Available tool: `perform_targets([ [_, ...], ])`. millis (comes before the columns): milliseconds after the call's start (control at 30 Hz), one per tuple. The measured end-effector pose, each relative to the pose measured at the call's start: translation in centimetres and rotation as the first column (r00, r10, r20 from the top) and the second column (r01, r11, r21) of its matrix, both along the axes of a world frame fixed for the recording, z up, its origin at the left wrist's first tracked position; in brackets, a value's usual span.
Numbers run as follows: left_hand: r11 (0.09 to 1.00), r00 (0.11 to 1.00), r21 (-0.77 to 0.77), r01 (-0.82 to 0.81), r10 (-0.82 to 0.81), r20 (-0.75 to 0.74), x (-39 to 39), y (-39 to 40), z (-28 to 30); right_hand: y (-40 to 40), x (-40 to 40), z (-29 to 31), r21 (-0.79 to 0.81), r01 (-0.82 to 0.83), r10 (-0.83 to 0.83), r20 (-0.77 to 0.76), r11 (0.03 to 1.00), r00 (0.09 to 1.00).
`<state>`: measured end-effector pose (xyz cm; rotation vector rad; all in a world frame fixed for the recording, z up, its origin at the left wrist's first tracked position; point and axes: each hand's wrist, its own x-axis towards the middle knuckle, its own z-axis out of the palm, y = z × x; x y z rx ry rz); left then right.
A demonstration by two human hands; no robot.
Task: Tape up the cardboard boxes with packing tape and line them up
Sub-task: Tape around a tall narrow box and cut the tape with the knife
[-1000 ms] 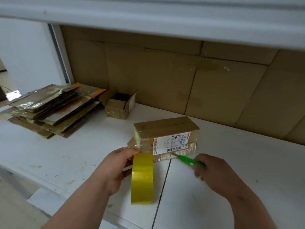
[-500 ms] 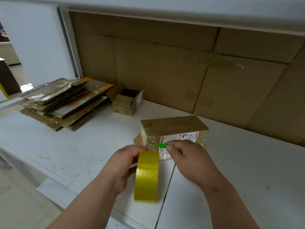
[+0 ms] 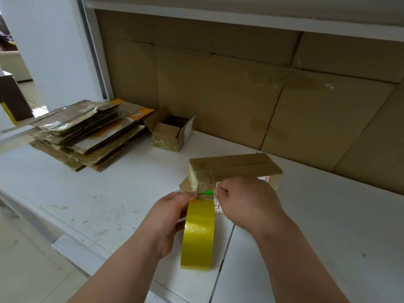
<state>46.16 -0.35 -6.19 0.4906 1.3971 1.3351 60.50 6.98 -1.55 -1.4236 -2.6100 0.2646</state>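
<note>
A closed cardboard box with tape over its left end lies on the white table, a shipping label on its near side. Upright in front of it stands a yellow roll of packing tape, which my left hand grips at its top edge. My right hand holds a small green cutter, whose tip points left at the stretch of tape between roll and box. A small open cardboard box sits further back by the wall.
A pile of flattened cardboard boxes lies at the back left of the table. Cardboard sheets line the wall behind. A white shelf overhangs above. The table's front edge runs along the lower left, with floor below it.
My right hand has brought the green cutter from the right up to the tape beside my left hand. The left hand keeps its hold on the roll.
</note>
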Motion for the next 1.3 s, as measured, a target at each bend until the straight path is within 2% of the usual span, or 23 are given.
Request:
perform_targets([
  [300, 0.999, 1.000, -0.026, 0.021, -0.021, -0.010, -0.5, 0.3, -0.1, 0.7, 0.6, -0.9, -0.030, 0.022, -0.022, -0.021, 0.999, 1.000],
  [467, 0.998, 1.000, -0.056, 0.025, -0.026, -0.016, -1.0, 0.4, -0.3, 1.3, 2.2, -1.7, 0.041, 0.101, -0.105, 0.098, 0.994, 0.990],
  [633, 0.997, 0.999, -0.056, 0.048, -0.049, -0.019, -1.1, 0.5, -0.4, 1.5, 4.0, -2.8, -0.072, 0.172, -0.169, 0.049, 0.983, 0.984],
  [833, 0.997, 0.999, -0.074, 0.033, -0.034, -0.009, -0.9, 0.6, -0.3, 0.4, 4.3, -5.2, -0.154, 0.200, -0.172, 0.177, 0.968, 0.969],
  [933, 0.997, 0.999, -0.066, 0.036, -0.037, -0.026, -0.7, 0.6, -0.1, -0.1, 4.2, -5.6, -0.060, 0.224, -0.206, 0.216, 0.973, 0.954],
  [967, 0.997, 0.999, -0.061, 0.038, -0.040, -0.030, -0.7, 0.5, -0.1, -0.2, 4.0, -5.6, -0.019, 0.230, -0.222, 0.202, 0.973, 0.954],
  [1033, 0.998, 0.999, -0.054, 0.039, -0.041, -0.034, -0.6, 0.4, 0.0, -0.5, 3.0, -5.4, -0.008, 0.246, -0.245, 0.041, 0.969, 0.969],
  [1100, 0.998, 0.999, -0.054, 0.031, -0.032, -0.031, -0.7, 0.2, 0.0, -1.1, 1.6, -5.0, -0.168, 0.227, -0.261, -0.221, 0.959, 0.940],
  [1167, 0.998, 0.999, -0.058, 0.028, -0.030, -0.031, -0.8, 0.2, 0.0, -1.7, 0.0, -4.6, -0.472, 0.136, -0.368, -0.445, 0.871, 0.816],
  [1233, 0.997, 0.998, -0.077, 0.032, -0.035, -0.042, -0.8, 0.0, 0.1, -2.3, -1.0, -4.4, -0.694, 0.028, -0.534, -0.527, 0.720, 0.662],
  [1300, 0.996, 0.998, -0.087, 0.036, -0.041, -0.057, -0.8, -0.1, 0.3, -2.4, -1.5, -4.3, -0.809, -0.042, -0.664, -0.509, 0.586, 0.548],
])
